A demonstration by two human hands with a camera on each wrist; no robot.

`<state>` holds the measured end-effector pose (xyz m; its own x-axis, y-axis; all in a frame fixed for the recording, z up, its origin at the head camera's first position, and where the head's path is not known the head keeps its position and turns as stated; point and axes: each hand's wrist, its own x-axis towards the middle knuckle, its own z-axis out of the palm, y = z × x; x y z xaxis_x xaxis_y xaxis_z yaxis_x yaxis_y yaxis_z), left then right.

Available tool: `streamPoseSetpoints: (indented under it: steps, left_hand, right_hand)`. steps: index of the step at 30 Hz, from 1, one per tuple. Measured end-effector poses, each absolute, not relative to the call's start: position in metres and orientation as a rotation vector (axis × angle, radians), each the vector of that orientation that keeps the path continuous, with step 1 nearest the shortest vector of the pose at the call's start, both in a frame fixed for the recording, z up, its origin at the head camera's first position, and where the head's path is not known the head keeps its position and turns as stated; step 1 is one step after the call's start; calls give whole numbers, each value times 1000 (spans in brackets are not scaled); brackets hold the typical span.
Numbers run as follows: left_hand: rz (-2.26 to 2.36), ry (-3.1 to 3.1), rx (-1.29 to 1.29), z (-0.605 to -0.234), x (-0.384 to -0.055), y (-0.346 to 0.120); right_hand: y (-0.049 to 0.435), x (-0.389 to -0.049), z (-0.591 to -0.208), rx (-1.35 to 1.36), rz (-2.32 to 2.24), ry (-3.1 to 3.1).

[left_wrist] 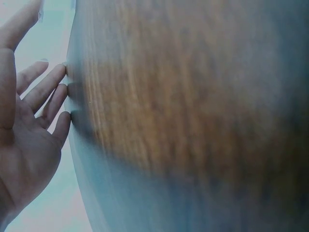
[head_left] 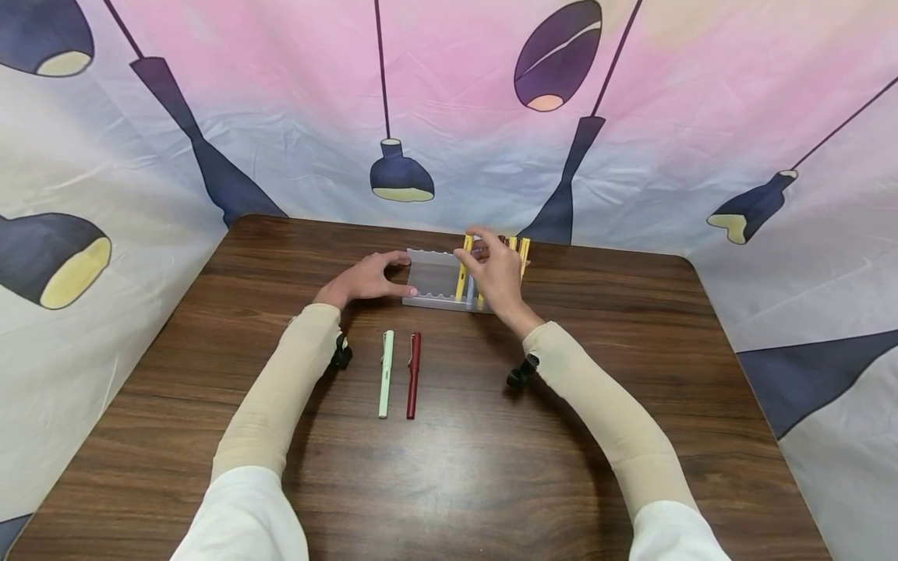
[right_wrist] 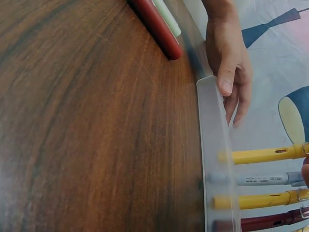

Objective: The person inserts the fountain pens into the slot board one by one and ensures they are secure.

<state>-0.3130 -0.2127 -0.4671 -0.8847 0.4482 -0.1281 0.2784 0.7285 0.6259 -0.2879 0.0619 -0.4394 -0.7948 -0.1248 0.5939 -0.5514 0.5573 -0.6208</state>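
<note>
A frosted clear pen tray (head_left: 438,301) with notched edges stands near the table's back edge. My left hand (head_left: 365,278) holds its left end, thumb at the front corner and index finger at the back one; the other fingertips rest on the table in the left wrist view. My right hand (head_left: 500,273) pinches the upper end of a yellow pen (head_left: 461,282) that lies across the tray. Beside that pen, the right wrist view shows a grey marker (right_wrist: 263,179), a second yellow pen (right_wrist: 256,200) and a dark red pen (right_wrist: 265,221) in the tray.
On the brown wooden table (head_left: 449,483), nearer my body, a mint green pen (head_left: 386,378) and a red pen (head_left: 414,378) lie side by side. Behind the table hangs a cloth (head_left: 281,117) printed with lamps.
</note>
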Motion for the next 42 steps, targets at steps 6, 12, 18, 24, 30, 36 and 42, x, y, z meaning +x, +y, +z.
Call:
streamPoseSetpoints:
  steps: [6, 12, 18, 24, 30, 36, 42]
  left_hand:
    - [895, 2661, 581, -469, -315, -213]
    - [907, 2660, 581, -467, -313, -213]
    - [917, 2656, 586, -467, -312, -213]
    - [924, 2651, 591, -467, -312, -213]
    - [932, 2645, 595, -465, -310, -212]
    - [933, 2649, 596, -464, -310, -212]
    - [924, 2651, 586, -463, -310, -212]
  right_hand:
    - [65, -285, -440, 567, 1144, -2334]
    - [69, -283, -438, 602, 1148, -2364]
    - [71, -284, -434, 644, 1117, -2405]
    - [73, -286, -428, 694, 992, -2424]
    - [73, -289, -423, 708, 934, -2451]
    - [71, -293, -420, 658, 909, -2502]
    - [71, -295, -419, 634, 892, -2555]
